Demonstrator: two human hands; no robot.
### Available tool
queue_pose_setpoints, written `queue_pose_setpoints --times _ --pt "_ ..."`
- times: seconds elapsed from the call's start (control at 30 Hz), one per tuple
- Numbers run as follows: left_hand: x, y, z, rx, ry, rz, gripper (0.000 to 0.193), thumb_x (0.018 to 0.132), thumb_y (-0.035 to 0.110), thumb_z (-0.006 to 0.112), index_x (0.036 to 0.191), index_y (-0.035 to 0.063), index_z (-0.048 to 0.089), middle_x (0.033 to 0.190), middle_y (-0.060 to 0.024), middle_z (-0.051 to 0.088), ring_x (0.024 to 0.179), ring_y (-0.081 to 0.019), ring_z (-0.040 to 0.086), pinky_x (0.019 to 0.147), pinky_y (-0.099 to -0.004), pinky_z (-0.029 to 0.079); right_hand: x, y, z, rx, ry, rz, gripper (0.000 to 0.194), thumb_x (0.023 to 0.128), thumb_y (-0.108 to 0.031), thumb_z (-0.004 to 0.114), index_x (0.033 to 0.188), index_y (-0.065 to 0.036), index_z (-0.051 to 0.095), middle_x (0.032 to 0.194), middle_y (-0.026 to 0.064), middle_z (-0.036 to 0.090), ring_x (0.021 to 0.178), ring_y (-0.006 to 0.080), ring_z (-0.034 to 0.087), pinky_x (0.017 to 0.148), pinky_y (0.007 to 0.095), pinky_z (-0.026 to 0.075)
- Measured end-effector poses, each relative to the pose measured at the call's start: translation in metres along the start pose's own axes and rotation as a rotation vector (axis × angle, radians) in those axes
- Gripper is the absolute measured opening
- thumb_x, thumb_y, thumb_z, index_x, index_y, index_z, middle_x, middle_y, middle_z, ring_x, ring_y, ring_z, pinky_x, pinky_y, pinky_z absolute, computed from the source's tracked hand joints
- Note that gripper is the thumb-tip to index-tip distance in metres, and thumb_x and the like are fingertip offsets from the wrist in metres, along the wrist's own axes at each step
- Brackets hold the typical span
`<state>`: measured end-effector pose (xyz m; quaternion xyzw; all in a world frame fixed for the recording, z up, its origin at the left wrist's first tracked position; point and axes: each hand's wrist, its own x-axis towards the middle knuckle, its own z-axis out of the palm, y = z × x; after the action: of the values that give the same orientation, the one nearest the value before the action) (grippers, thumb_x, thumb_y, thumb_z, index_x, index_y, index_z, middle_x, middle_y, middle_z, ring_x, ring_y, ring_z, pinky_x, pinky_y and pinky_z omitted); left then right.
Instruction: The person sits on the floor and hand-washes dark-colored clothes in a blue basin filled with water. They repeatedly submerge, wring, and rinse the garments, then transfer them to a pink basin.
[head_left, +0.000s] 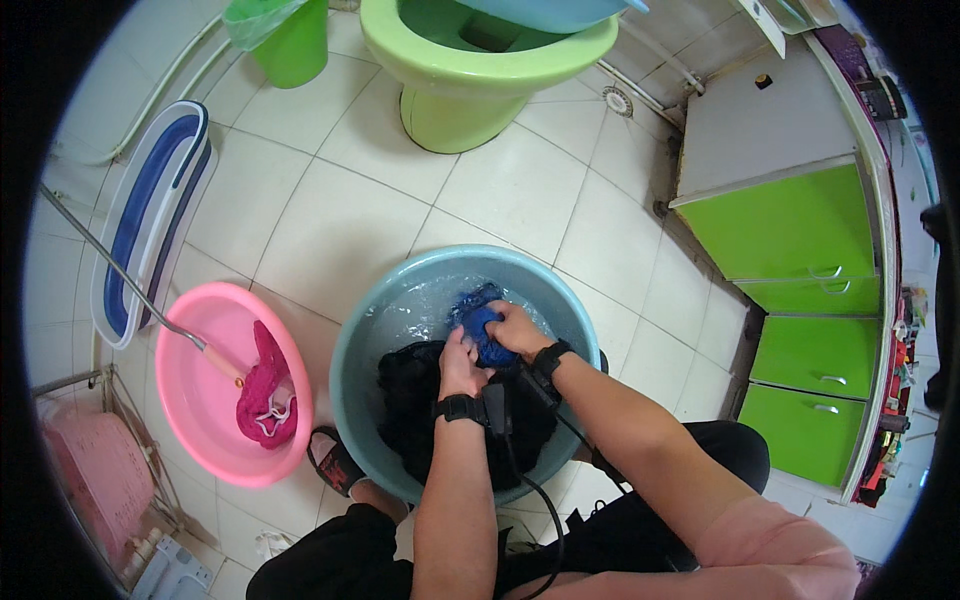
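A large blue-green plastic basin (352, 442) with water stands on the floor before me. My left hand (463, 363) and my right hand (516, 330) both grip a wet, bunched-up blue cloth (487, 334) inside it, close together over the water. Part of the cloth trails towards the far side of the basin. Dark, fluffy black fabric (409, 397) lies in the near half of the basin, partly under my hands and wrists. Both wrists wear black straps with cables.
At the left, a pink basin (176, 390) holds magenta cloth (262, 397) and a long metal rod with a pale handle. Beyond it leans a folded blue-and-white tub (142, 225). A green toilet (450, 112) and green bin (296, 49) stand ahead; green cabinets (814, 345) line the right.
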<state>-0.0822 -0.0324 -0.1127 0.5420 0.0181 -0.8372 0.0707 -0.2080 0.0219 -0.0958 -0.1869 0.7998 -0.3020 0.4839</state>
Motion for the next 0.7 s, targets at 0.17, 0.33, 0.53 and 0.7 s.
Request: queue_pose_setpoints --times 0.17,0.33,0.53,0.7 --pt "-0.007 -0.007 0.003 -0.173 -0.1 -0.052 0.052 0.099 0.051 0.054 0.135 0.014 0.058 0.138 -0.0079 0.059 0.132 -0.027 0.049 0.106 -0.0631 0.034 -0.044 -0.04 -0.032 0.313 -0.242 0.18 0.016 0.079 -0.008 0.061 0.094 -0.004 0.067 0.084 0.0032 0.065 0.07 0.0105 0.056 0.061 0.0263 0.047" --pt "-0.013 -0.023 -0.005 -0.215 -0.258 0.037 0.043 0.1 0.041 0.058 0.129 0.0084 0.062 0.126 -0.0111 0.066 0.111 -0.0323 0.064 0.095 -0.0533 0.052 -0.098 -0.067 -0.053 0.367 -0.373 0.156 0.027 0.081 -0.016 0.068 0.104 -0.003 0.069 0.092 0.0045 0.069 0.074 0.0135 0.066 0.067 0.0271 0.055" --pt "-0.037 -0.043 -0.013 -0.118 -0.156 0.064 0.032 0.098 0.029 0.057 0.115 0.0032 0.065 0.111 -0.0127 0.07 0.096 -0.0328 0.071 0.083 -0.054 0.058 -0.127 -0.058 -0.039 0.426 -0.247 0.111 0.036 0.086 -0.025 0.08 0.11 -0.002 0.067 0.095 0.0063 0.07 0.08 0.0142 0.068 0.069 0.0284 0.057" --pt "-0.052 -0.064 -0.008 -0.167 -0.018 0.166 0.028 0.098 0.024 0.052 0.115 0.004 0.062 0.116 -0.0127 0.068 0.098 -0.0321 0.07 0.084 -0.0513 0.058 -0.129 -0.035 0.007 0.366 0.31 -0.168 0.044 0.082 -0.021 0.079 0.118 0.0 0.064 0.101 0.0156 0.067 0.085 0.0205 0.065 0.074 0.033 0.055"
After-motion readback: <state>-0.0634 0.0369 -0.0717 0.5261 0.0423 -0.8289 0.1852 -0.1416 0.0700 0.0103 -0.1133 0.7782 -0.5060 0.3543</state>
